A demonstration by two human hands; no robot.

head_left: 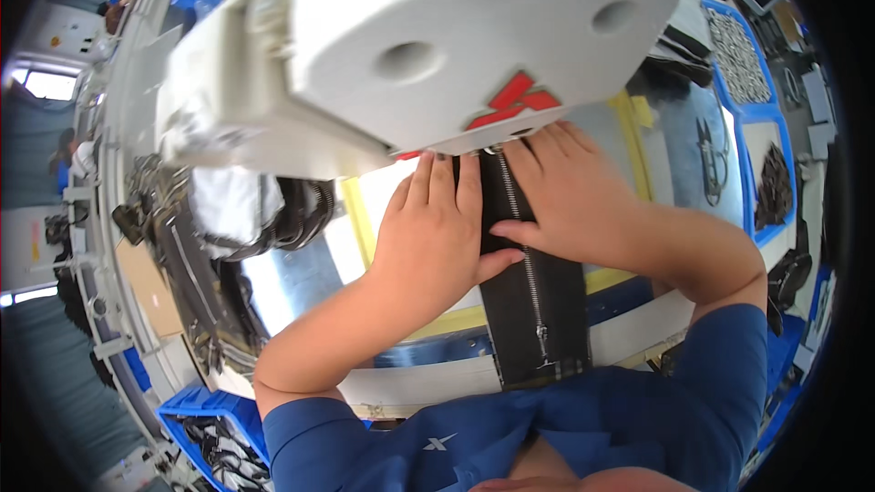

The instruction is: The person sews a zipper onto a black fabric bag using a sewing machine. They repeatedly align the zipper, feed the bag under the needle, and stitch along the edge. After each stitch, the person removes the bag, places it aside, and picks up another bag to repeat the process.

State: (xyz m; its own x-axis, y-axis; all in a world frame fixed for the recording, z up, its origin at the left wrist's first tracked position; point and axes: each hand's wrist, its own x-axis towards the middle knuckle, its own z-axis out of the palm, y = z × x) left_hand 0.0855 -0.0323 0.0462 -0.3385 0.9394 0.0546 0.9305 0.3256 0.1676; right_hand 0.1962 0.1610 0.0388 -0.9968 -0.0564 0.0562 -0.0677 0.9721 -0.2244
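Note:
A black fabric strip (562, 323) with a silver zip (524, 255) along its middle runs from under the white sewing machine head (365, 0) toward my body. The zip's slider sits near the strip's near end. My left hand (428, 241) lies flat at the strip's left edge, fingers stretched forward and thumb across the fabric toward the zip. On the other side, my right hand (579, 196) presses flat with fingers extended under the machine's front edge, its thumb pointing at the zip. The machine head hides the needle area and some fingertips.
Black-handled scissors (711, 162) lie on the right of the worktable. Beyond them stand blue trays, one with small metallic pieces (738, 59), another with dark pieces (774, 187). Dark zipped fabric pieces (196, 273) are piled at left, above a filled blue crate (173, 408). Yellow tape (631, 141) marks the table.

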